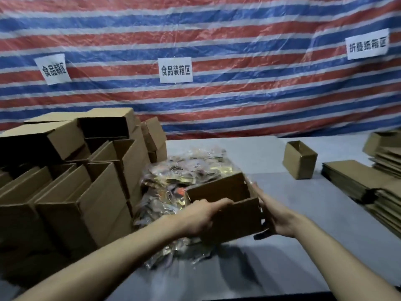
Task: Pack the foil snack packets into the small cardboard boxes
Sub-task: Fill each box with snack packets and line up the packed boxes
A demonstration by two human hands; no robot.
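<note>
Gripping one open cardboard box [236,218]

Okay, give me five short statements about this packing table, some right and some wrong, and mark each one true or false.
1. The left hand and the right hand hold one open cardboard box. True.
2. The held box is full of packets. False: no packets show inside it.
3. The foil packets lie beside the flat cardboard on the right. False: the pile sits mid-table, against the stacked boxes on the left.
4. A single open box stands alone on the table, further right. True.
5. Two paper signs hang on the striped sheet. False: there are three.
</note>
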